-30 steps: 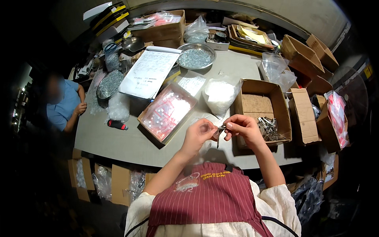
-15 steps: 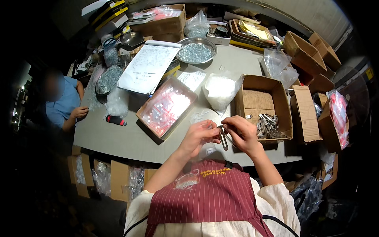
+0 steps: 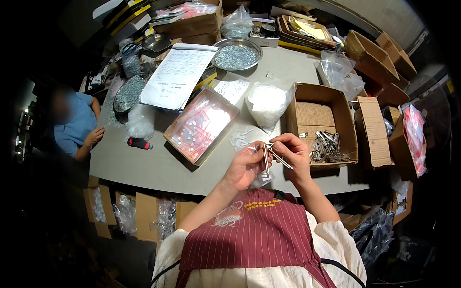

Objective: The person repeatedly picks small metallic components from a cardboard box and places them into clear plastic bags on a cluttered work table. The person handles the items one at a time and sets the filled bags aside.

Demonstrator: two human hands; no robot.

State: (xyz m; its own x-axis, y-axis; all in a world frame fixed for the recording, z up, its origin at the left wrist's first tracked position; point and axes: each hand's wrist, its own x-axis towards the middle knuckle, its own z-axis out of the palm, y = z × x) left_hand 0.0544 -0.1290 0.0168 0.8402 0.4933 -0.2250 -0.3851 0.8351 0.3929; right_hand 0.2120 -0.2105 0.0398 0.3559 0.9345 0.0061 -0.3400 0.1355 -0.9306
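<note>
Over the near edge of the table, my left hand [image 3: 242,170] and my right hand [image 3: 295,156] meet, fingers closed. Between them are slim metal strips [image 3: 282,160], whose long ends point down and spread apart; whether they are joined at the top I cannot tell. A clear plastic bag [image 3: 261,179] hangs by my left fingers, partly hidden. Just right of my right hand stands an open cardboard box [image 3: 346,144] with a pile of similar metal pieces [image 3: 329,147] inside. Small whitish plastic pieces [image 3: 240,138] lie beyond my left hand.
A shallow box of small red-edged plastic bags [image 3: 201,126] stands left, near a clipboard [image 3: 177,77] and a red-black tool [image 3: 139,143]. A bag of white pieces [image 3: 267,103] and a metal bowl of small parts [image 3: 236,56] stand farther back. A person in blue [image 3: 77,122] is at left.
My hands have moved slightly away from me and turned. The metal strips, earlier close together, now show as two spread lengths. The small whitish pieces on the table show more plainly.
</note>
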